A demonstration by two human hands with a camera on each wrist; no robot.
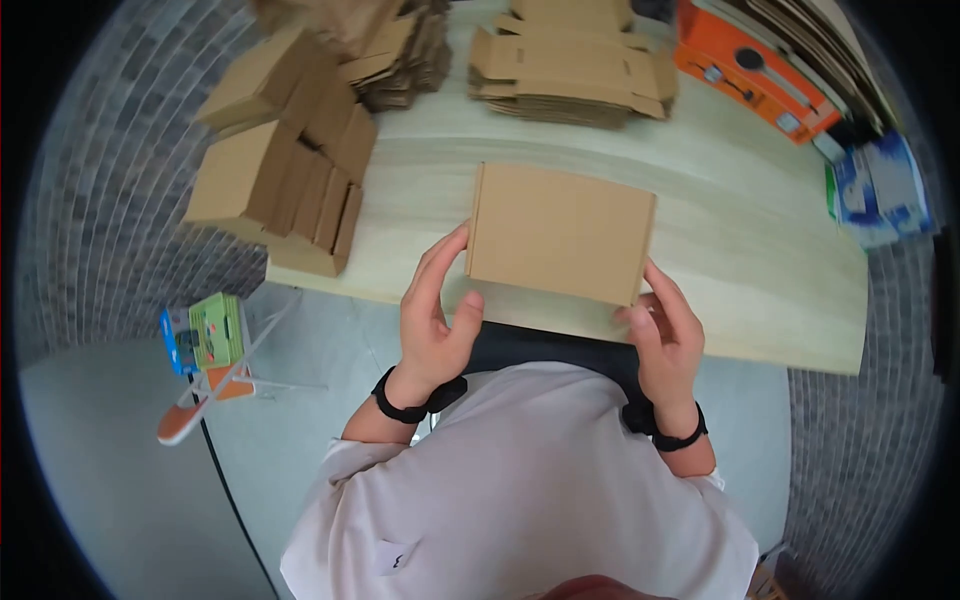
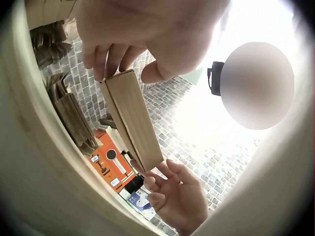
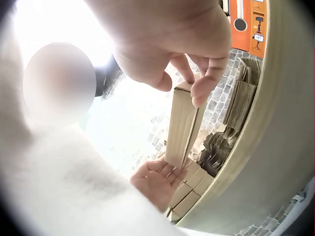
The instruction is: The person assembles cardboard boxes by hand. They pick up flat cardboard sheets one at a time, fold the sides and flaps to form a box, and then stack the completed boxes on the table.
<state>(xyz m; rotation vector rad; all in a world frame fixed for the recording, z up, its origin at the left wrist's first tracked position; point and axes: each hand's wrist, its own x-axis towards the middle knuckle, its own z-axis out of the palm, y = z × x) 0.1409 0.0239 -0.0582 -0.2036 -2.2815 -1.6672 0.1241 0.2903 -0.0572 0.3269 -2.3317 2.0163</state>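
Observation:
A closed, flat brown cardboard box [image 1: 562, 232] is held up between both hands over the table's near edge, its broad face turned upward. My left hand [image 1: 437, 318] holds its left end with the fingertips, and the thumb stands off the near corner. At the other end my right hand [image 1: 668, 335] grips the near right corner, its fingers bent behind the end and the thumb close to the corner. In the left wrist view the narrow side of the box [image 2: 134, 118] faces the camera, with fingers at both ends.
Folded cardboard boxes [image 1: 285, 180] are stacked at the table's left. Flattened cartons [image 1: 565, 65] lie at the back, beside more folded cardboard [image 1: 405, 60]. An orange box [image 1: 750, 65] and a blue-white package [image 1: 880, 190] are on the right. The pale table [image 1: 770, 260] ends before the person.

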